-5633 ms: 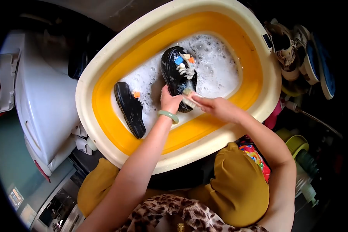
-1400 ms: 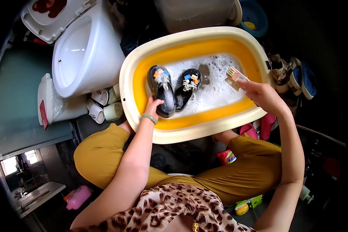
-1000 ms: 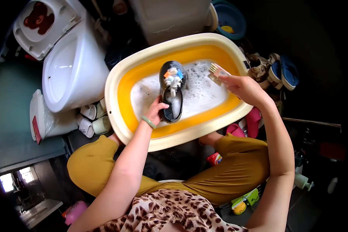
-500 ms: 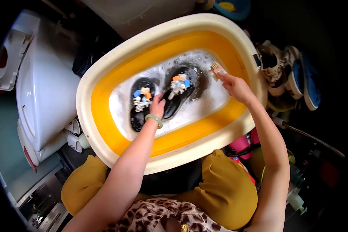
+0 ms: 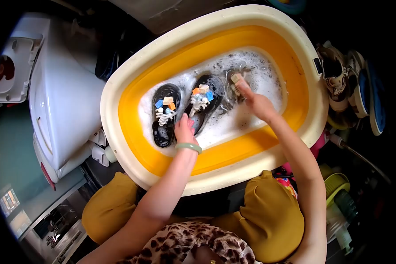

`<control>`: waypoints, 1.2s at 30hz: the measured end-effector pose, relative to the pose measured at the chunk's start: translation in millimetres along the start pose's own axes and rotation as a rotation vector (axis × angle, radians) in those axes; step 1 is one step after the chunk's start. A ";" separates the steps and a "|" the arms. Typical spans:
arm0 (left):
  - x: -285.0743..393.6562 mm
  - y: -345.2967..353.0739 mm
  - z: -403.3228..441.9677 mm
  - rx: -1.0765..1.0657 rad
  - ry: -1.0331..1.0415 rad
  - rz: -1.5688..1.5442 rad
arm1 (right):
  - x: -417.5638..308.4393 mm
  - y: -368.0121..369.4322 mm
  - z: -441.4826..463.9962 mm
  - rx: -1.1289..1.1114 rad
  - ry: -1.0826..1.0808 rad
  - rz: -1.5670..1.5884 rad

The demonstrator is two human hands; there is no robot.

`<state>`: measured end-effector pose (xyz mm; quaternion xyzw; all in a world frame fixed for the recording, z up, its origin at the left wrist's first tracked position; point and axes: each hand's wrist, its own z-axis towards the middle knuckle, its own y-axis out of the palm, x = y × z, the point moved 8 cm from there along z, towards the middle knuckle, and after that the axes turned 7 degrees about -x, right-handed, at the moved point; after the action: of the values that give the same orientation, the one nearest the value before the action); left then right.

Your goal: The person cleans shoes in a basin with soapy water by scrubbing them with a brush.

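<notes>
Two black slippers, decorated with coloured blocks and white rope-like pieces, lie in soapy water inside a yellow-and-cream basin. My left hand, with a pale green bangle at its wrist, is closed on the heel end of the right-hand slipper. To its left, close by my hand, lies the other slipper. My right hand grips a small scrubbing brush, held low in the rippling water right of the slippers. Part of the brush is hidden by fingers and blurred.
Left of the basin stands a white toilet. Several shoes lean together beyond the basin's right rim. A green basket-like container and bottles are at the lower right. A thin metal rod sticks out there.
My right hand has carried the brush left and down into the water, which now ripples around it. The left hand stays on the slipper. The whole view has shifted slightly.
</notes>
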<state>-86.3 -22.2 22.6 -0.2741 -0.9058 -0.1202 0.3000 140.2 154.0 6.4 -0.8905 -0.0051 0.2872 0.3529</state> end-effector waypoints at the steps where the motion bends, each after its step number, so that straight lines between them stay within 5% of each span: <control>1: -0.9 4.0 8.6 0.002 -0.004 -0.003 | 0.9 -10.6 -4.4 0.031 0.019 0.050; 3: -21.4 22.0 24.3 -0.068 -0.261 -0.243 | 11.4 -24.6 -11.3 0.073 0.150 0.220; 5: -8.4 65.0 16.6 -0.346 -0.271 -0.473 | 2.4 -45.6 -23.4 0.294 -0.013 0.442; 6: -20.6 64.2 33.3 -0.340 -0.315 -0.495 | -13.1 -44.8 -31.9 0.200 0.027 0.433; 9: 0.6 102.7 32.3 -0.650 -0.141 -0.715 | -93.1 -41.3 -73.0 0.197 -0.255 0.300; 11: -19.3 104.7 54.6 -0.594 -0.225 -0.766 | -114.6 -24.8 -80.7 0.049 -0.251 0.121; 17: -48.4 118.5 60.8 -0.569 -0.227 -0.728 | -130.0 -14.0 -17.3 0.107 -0.314 -0.270; 19: -39.1 115.9 48.0 -0.426 -0.257 -0.624 | -138.0 -16.1 18.4 0.137 -0.344 -0.200; 25: -18.8 114.8 63.9 -0.507 -0.224 -0.555 | -123.5 -2.8 -52.7 0.123 -0.341 -0.079; 27: -36.9 113.5 63.0 -0.343 -0.387 -0.671 | -110.5 -3.9 -67.6 0.115 -0.363 -0.095; 29: -41.3 110.8 62.5 -0.237 -0.318 -0.591 | -106.7 -4.4 -62.4 0.123 -0.372 -0.082; 36: -26.5 102.5 64.4 -0.294 -0.299 -0.397 | -143.9 -8.3 3.3 0.052 -0.318 -0.146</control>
<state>-41.0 75.4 -39.1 -0.1468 -0.9487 -0.2650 0.0909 20.0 131.8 82.8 -0.8218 -0.1181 0.3979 0.3903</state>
